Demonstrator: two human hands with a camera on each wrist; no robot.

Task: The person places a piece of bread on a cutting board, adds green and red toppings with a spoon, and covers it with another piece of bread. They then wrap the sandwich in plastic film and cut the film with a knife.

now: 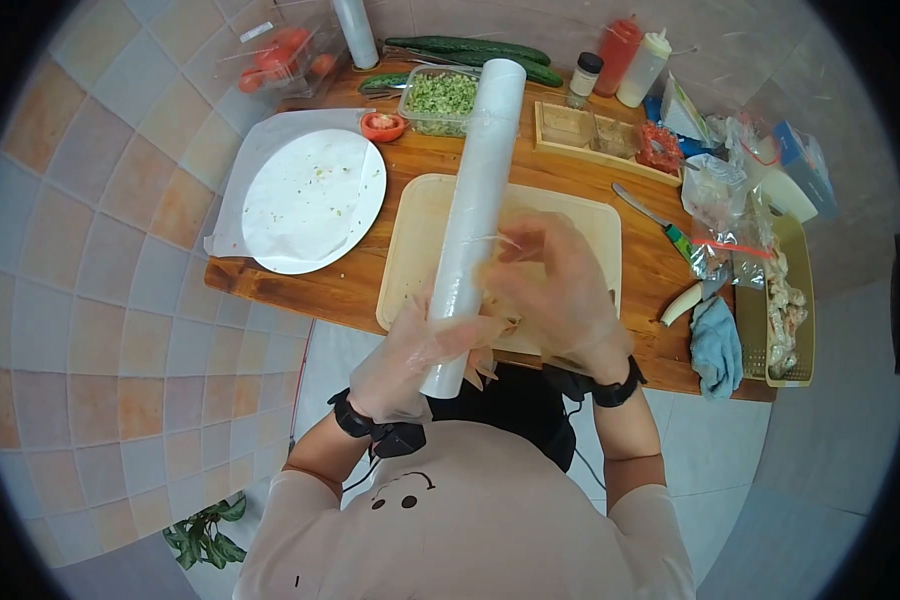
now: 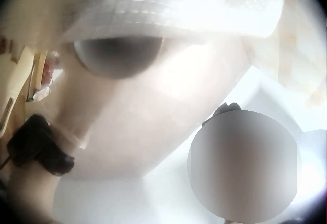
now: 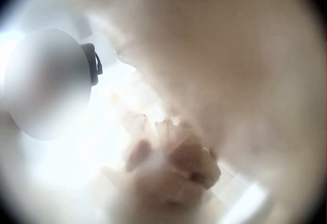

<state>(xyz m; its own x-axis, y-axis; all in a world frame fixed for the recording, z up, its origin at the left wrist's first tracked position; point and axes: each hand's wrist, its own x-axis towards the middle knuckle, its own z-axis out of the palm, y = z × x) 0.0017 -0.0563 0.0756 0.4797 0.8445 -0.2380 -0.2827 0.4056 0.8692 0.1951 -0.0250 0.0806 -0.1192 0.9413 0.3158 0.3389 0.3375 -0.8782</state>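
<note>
A long white roll of clear film (image 1: 477, 190) is held upright at a slant over the beige cutting board (image 1: 410, 225). The left hand (image 1: 410, 350), in a clear loose glove, grips its lower part. Beside the roll's middle, the right hand (image 1: 560, 295), also gloved, has its fingers bent near the film's surface; whether they touch it I cannot tell. In the left wrist view the shiny roll (image 2: 204, 4) crosses the top. The right wrist view is mostly blurred, with gloved fingers (image 3: 168, 168) low in the middle.
A white round plate (image 1: 315, 200) lies at left. Behind are a tomato half (image 1: 382, 126), a tub of chopped greens (image 1: 442, 98), cucumbers (image 1: 470, 50) and bottles (image 1: 618, 55). At right are a knife (image 1: 642, 203), a blue cloth (image 1: 716, 345) and a basket (image 1: 795, 370).
</note>
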